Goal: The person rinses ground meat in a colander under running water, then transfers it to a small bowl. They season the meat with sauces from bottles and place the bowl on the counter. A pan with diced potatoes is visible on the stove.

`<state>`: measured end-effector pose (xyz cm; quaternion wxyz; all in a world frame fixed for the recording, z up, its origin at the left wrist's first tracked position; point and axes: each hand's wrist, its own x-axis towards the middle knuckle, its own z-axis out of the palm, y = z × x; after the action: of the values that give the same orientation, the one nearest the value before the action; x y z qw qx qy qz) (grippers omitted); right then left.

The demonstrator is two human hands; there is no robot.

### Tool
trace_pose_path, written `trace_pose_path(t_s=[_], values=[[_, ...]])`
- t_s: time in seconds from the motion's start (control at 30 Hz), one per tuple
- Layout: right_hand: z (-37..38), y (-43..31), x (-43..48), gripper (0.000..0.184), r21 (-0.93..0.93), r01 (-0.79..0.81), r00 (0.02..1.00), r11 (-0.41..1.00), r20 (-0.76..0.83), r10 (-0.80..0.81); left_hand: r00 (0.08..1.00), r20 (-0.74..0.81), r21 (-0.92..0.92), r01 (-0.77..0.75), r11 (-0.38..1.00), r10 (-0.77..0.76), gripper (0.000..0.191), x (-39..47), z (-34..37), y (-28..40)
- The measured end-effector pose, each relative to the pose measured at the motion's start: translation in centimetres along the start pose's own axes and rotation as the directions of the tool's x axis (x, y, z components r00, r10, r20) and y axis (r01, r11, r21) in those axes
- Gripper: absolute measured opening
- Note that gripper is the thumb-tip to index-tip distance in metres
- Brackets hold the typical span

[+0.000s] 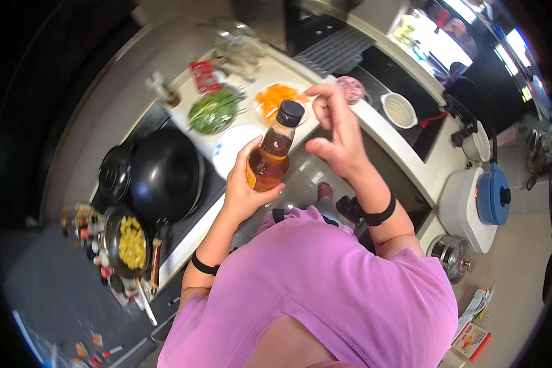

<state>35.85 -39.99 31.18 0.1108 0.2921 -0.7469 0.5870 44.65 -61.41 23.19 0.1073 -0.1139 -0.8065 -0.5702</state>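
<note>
My left hand (244, 184) grips a glass bottle (269, 168) of reddish-brown liquid, tilted slightly, with its black cap (290, 113) on. Just right of the cap, my right hand (340, 133) is raised with fingers apart and nothing in it. Beyond the bottle on the counter lies a plate of orange chopped pieces (276, 99), partly covered by the bottle neck. A white plate (234, 147) sits behind my left hand, partly hidden by it. Beside these are green leafy vegetables (214, 112) in clear plastic and a red packet (205, 77).
On the cooktop at left stand a black wok (165, 175) and a frying pan (112, 244) holding yellow pieces. Seasoning bottles (85, 225) crowd behind the pan. At right are a bowl of pinkish meat (350, 89), a white bowl (398, 110) and a blue pot (490, 193).
</note>
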Motion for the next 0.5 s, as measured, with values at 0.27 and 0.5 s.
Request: trace_pose_path(t_s=[0.27, 0.5], values=[[-14.5, 11.2, 7.2, 0.029, -0.535, 0.146, 0.985, 0.832, -0.002, -0.174, 0.987, 0.158, 0.080, -0.014, 0.997, 0.002, 0.092, 14.6, 13.9, -1.6], [-22.0, 17.3, 11.0, 0.024, -0.382, 0.075, 0.989, 0.921, 0.144, -0.020, 0.964, 0.254, -0.026, 0.082, 0.996, -0.073, 0.094, 21.4, 20.1, -2.4]])
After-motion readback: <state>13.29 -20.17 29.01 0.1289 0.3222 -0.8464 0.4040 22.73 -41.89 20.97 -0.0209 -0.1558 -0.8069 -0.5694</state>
